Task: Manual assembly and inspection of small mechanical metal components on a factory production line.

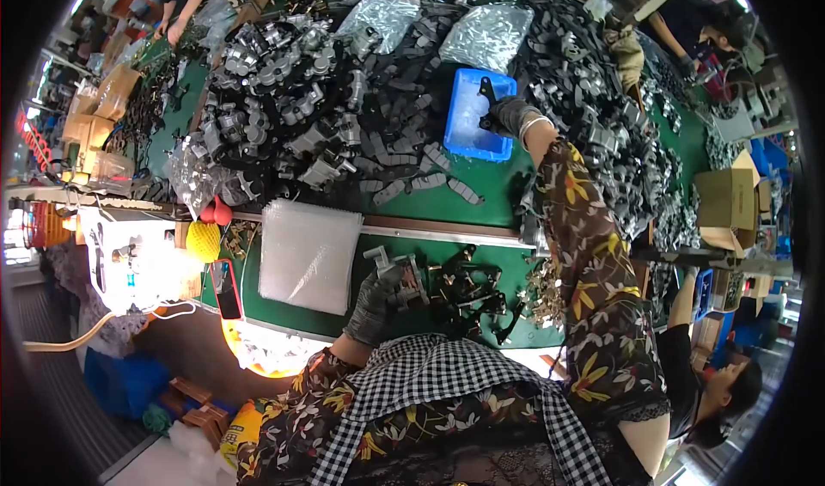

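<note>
My left hand (372, 304), in a dark grey glove, is closed round a silver metal brake caliper (406, 281) low over the green bench, in front of my body. Out ahead and to the right, my right hand (513, 118), gloved alike, reaches over a blue plastic tray (454, 142). Between its fingers is a small black metal bracket (486, 89) with holes. Whitish material lies in the tray; what it is I cannot tell. Several black brackets (473, 284) lie on the bench just right of the caliper. Beside them is a pile of small brass-coloured clips (543, 293).
A stack of clear plastic bags (309, 254) lies left of my left hand. Beyond are heaped calipers (275, 65), flat brake pads (400, 155) and filled plastic bags (487, 37). A phone (227, 293) stands near a bright lamp (137, 258). Co-workers sit around, one close at right (730, 383).
</note>
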{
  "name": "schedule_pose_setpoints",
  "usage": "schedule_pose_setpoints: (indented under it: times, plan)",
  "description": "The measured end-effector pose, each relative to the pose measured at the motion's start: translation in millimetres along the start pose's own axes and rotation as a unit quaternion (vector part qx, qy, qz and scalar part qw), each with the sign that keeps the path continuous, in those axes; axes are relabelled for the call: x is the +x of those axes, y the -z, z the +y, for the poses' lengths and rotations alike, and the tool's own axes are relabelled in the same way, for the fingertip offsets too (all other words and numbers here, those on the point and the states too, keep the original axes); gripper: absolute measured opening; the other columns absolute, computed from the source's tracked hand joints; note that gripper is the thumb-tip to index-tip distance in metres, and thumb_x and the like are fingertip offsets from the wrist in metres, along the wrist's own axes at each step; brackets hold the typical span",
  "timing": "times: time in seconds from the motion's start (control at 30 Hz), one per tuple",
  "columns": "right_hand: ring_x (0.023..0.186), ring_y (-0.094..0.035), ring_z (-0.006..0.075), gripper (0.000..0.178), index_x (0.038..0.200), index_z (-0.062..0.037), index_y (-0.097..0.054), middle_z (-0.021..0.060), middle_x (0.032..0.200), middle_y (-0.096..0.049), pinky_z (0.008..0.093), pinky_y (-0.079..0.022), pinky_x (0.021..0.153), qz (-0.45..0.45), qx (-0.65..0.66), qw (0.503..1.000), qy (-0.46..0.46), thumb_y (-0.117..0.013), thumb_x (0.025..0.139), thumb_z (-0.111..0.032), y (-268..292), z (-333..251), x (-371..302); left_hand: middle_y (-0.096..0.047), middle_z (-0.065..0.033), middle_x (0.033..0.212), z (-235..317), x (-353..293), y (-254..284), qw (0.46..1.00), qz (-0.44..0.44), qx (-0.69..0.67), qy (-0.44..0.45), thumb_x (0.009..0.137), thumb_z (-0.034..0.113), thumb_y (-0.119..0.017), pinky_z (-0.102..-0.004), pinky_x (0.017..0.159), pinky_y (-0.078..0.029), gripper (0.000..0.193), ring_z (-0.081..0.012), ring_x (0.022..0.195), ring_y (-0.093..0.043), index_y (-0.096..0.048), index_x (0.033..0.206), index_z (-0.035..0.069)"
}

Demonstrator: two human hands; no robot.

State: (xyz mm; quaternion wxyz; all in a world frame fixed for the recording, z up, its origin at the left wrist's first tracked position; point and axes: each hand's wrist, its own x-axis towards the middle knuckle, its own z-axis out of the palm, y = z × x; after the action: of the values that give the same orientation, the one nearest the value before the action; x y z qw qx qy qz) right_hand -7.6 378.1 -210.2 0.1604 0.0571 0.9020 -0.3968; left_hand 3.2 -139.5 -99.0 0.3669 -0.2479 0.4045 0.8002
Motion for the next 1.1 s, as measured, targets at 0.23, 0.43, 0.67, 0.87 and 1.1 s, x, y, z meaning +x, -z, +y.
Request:
schedule_pose_setpoints:
  times: [0.23, 0.43, 0.67, 0.87, 1.1]
  plan:
    - [0.074, -0.065, 0.0273, 0.023, 0.099, -0.0072, -0.066, 0.0161, 0.083, -0.066, 0.0386, -0.054, 0.066, -0.073, -0.483, 0.871, -0.05, -0.062, 0.084, -0.025, -7, -80, 263, -0.06, -0.0002, 0.08, 11, 19, -28, 1.0, -0.014, -0.022, -0.001, 0.084, 0.029, -0.063, -0.0239, 0.052, -0.047, 0.032, -0.0089, 0.062, -0.057, -0.057, 0.107, 0.007]
    - [0.079, -0.064, 0.0297, 0.026, 0.087, -0.0098, -0.071, 0.0138, 0.095, -0.068, 0.0349, -0.053, 0.072, -0.017, -0.161, 0.933, -0.323, -0.061, 0.083, -0.034, -49, -138, 277, -0.061, -0.0021, 0.085, 3, 20, 3, 0.999, 0.003, -0.037, -0.011, 0.085, 0.029, -0.063, -0.0256, 0.056, -0.05, 0.035, -0.0106, 0.065, -0.059, -0.056, 0.11, 0.006]
    - [0.1, -0.061, 0.0351, 0.043, 0.115, -0.0088, -0.061, 0.0191, 0.111, -0.062, 0.0431, -0.049, 0.086, -0.124, -0.473, 0.869, -0.072, -0.056, 0.084, -0.039, -17, -115, 263, -0.062, -0.0052, 0.093, 17, 14, -19, 0.995, -0.076, -0.07, 0.009, 0.086, 0.026, -0.063, -0.0345, 0.071, -0.057, 0.034, -0.0184, 0.079, -0.064, -0.054, 0.112, 0.006]
    - [0.092, -0.062, 0.0341, 0.039, 0.109, -0.0082, -0.062, 0.0195, 0.103, -0.063, 0.042, -0.049, 0.081, -0.053, -0.128, 0.967, -0.213, -0.063, 0.081, -0.035, -28, -156, 230, -0.064, -0.0048, 0.09, 19, 26, -4, 0.994, -0.08, -0.063, -0.04, 0.087, 0.034, -0.06, -0.0314, 0.064, -0.052, 0.041, -0.0164, 0.078, -0.062, -0.055, 0.117, 0.006]
    - [0.073, -0.061, 0.0279, 0.029, 0.099, -0.0054, -0.06, 0.0133, 0.083, -0.061, 0.04, -0.049, 0.064, 0.102, 0.111, 0.961, -0.234, -0.066, 0.083, -0.028, -17, -114, 199, -0.065, -0.0076, 0.097, 71, -1, -72, 0.976, -0.172, -0.133, -0.033, 0.088, 0.038, -0.057, -0.0347, 0.069, -0.053, 0.045, -0.0224, 0.089, -0.064, -0.053, 0.119, 0.006]
